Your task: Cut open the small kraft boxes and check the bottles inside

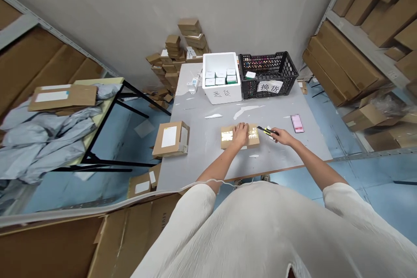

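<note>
Box (228,142) lies right of centre in the frame, the left hand (240,134) flat on its taped top, fingers slightly spread, gripping nothing. Just right of it, the right hand (280,136) is closed round a cutter (267,131), its tip by the box.

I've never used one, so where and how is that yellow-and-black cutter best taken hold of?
Probably by the rear of its handle, coming from the person's right, where the right hand is. The slim cutter points its dark tip left, toward the taped box, so avoid that end.
</note>
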Available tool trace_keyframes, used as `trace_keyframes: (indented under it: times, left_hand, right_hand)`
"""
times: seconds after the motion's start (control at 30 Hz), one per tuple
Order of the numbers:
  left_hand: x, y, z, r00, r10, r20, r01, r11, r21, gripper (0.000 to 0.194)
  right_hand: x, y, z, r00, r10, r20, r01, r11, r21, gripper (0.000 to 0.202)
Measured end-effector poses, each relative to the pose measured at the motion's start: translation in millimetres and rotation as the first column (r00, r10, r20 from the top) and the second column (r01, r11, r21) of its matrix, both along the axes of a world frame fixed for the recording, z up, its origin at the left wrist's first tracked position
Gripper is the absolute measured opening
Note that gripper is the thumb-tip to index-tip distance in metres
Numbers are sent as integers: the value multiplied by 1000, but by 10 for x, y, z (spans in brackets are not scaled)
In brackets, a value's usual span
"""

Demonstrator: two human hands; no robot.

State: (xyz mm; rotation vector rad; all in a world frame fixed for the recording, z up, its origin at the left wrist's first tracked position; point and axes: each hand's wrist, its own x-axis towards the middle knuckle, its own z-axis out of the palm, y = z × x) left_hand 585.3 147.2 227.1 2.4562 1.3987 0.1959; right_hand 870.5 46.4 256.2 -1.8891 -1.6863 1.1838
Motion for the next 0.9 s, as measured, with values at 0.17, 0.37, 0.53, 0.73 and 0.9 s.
trace_keyframes:
  times: [0.17, 0.37, 0.53, 0.73, 0.9]
  left_hand:
    - [0, 43, 2, 993, -119, -18, 119, 993, 3, 64]
    - [4, 93, -14, 990, -140, -22, 140, 990, -30, 63]
    - [17, 102, -81, 990, -137, -40, 135, 990, -45, 71]
    - [52, -38, -185, 994, -100, -33, 100, 995, 12, 74]
    - [54, -80, -221, 996, -87, -18, 87, 996, 2, 75]
  right_hand:
    - [-121, -98, 87, 938, 160, 309, -210, 968, 137, 46]
    - [-122, -107, 19, 838, 247, 486, -360, 920, 154, 51]
    - [-121, -72, -108, 852, 219, 475, -335, 926, 174, 51]
    - [-204, -106, -297, 883, 143, 447, -250, 950, 188, 51]
    - [-197, -145, -314, 893, 105, 438, -220, 950, 221, 53]
